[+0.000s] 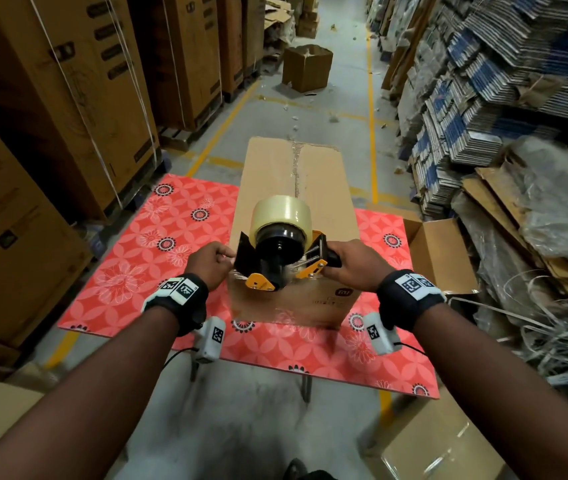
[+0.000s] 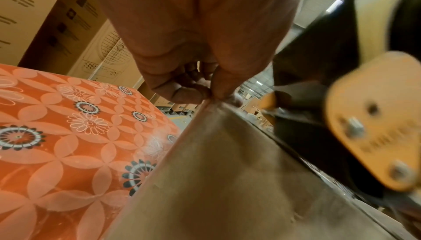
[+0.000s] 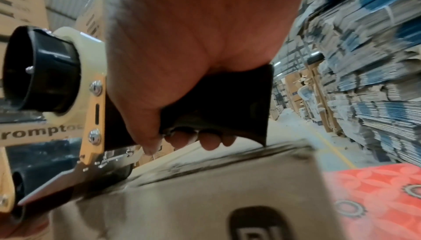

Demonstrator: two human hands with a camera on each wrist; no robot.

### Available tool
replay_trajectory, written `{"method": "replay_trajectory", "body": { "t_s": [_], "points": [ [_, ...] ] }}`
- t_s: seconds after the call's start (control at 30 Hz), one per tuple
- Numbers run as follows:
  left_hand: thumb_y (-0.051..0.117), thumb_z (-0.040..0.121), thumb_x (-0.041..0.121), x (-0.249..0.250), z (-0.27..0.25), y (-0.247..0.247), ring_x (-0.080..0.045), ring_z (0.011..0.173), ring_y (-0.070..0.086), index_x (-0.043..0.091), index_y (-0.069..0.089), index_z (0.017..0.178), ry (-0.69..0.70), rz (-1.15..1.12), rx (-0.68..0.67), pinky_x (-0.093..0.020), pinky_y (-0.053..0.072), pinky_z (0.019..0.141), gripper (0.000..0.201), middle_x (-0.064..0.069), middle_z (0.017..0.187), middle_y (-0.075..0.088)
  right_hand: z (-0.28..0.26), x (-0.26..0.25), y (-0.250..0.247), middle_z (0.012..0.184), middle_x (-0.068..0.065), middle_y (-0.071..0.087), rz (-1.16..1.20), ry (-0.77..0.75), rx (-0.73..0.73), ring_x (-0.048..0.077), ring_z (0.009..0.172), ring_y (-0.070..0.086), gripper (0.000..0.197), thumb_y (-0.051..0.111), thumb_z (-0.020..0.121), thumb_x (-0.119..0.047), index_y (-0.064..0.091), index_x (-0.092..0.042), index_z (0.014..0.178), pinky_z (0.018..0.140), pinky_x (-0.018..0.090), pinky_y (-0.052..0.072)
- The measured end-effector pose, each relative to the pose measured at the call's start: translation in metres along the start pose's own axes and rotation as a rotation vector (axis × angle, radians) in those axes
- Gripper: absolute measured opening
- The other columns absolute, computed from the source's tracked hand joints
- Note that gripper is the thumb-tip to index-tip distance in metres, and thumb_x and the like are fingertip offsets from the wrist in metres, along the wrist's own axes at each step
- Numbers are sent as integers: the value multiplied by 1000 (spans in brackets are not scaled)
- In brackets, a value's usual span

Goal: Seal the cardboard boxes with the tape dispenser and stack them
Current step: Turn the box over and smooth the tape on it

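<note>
The red flowered tabletop (image 1: 130, 271) carries my long cardboard box (image 1: 293, 188), closed, its near end toward me. My tape dispenser (image 1: 280, 244) sits on that near top edge. My right hand (image 1: 353, 265) is clenched round its black handle; the right wrist view shows my fingers (image 3: 205, 140) wrapped under it. My left hand (image 1: 208, 263) pinches the box's near left corner, fingertips (image 2: 193, 93) meeting there. An open box (image 1: 438, 254) stands just right of the tabletop.

We are reading "rompto" on the tape dispenser's (image 3: 43, 134) pale strip, and seeing an "mi" logo on the cardboard box (image 1: 342, 292).
</note>
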State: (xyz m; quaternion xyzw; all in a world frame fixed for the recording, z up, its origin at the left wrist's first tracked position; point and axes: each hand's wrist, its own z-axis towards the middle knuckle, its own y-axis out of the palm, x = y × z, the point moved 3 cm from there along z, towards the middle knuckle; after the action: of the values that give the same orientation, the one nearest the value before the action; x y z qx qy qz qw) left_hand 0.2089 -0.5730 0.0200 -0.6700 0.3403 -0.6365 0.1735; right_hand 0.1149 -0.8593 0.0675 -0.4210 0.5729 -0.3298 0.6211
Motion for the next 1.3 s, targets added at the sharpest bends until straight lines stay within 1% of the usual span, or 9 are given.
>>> {"method": "replay_trajectory", "body": {
  "t_s": [0.1,0.27,0.37,0.47,0.63,0.73,0.93,1.07,1.3],
  "points": [
    [71,85,20,-3,0,1,-20,81,58,18,67,91,2,-38,15,-26,42,71,8,0,83,63,-21,28,-13,74,-6,62,0,11,12,19,67,58,15,64,79,-41,56,-32,87,57,33,38],
    [67,84,9,12,-7,6,-18,82,58,22,65,83,72,57,88,-25,39,70,13,0,86,63,-36,50,-18,70,-7,64,61,13,51,17,64,60,34,56,75,-58,62,-26,85,57,28,41],
    [57,82,3,21,-17,14,-24,91,56,34,60,73,159,287,127,-37,47,77,32,4,89,55,-31,48,-17,66,-6,62,40,21,45,18,61,59,21,62,73,-51,61,-30,79,55,26,38],
    [58,82,8,45,-25,27,-21,99,52,32,64,77,220,393,100,-45,42,86,26,7,91,56,-29,52,-14,66,-8,62,58,64,8,19,64,62,14,77,80,-28,63,-27,79,57,27,40],
    [61,81,10,69,-28,47,-31,95,55,35,47,68,271,339,-22,-41,44,81,31,4,83,47,-33,54,-10,68,-11,61,101,67,5,14,65,59,26,77,83,-19,56,-34,76,57,25,38],
    [65,78,5,64,-24,48,-26,83,57,32,53,68,233,225,-9,-30,41,72,32,5,77,51,-37,56,-11,69,-15,59,100,41,-3,2,63,55,30,75,85,-21,52,-37,74,56,23,35],
    [75,75,12,53,-21,50,-17,79,57,32,63,71,250,146,3,-27,39,69,23,2,81,60,-58,77,-29,65,-10,59,91,55,1,1,59,54,18,74,83,-24,58,-26,75,55,27,38],
    [76,76,13,56,-20,53,-19,82,57,29,64,73,233,178,24,-27,37,69,20,1,83,60,-83,104,-41,61,-20,51,101,98,61,-14,60,54,41,77,84,-13,49,-39,68,53,11,33],
    [72,78,23,59,-28,66,-27,97,59,41,63,74,144,285,101,-41,49,87,21,0,96,63,-82,108,-38,80,-4,62,23,106,43,15,74,56,11,74,86,-17,67,-20,94,56,21,33]
  ]
}}
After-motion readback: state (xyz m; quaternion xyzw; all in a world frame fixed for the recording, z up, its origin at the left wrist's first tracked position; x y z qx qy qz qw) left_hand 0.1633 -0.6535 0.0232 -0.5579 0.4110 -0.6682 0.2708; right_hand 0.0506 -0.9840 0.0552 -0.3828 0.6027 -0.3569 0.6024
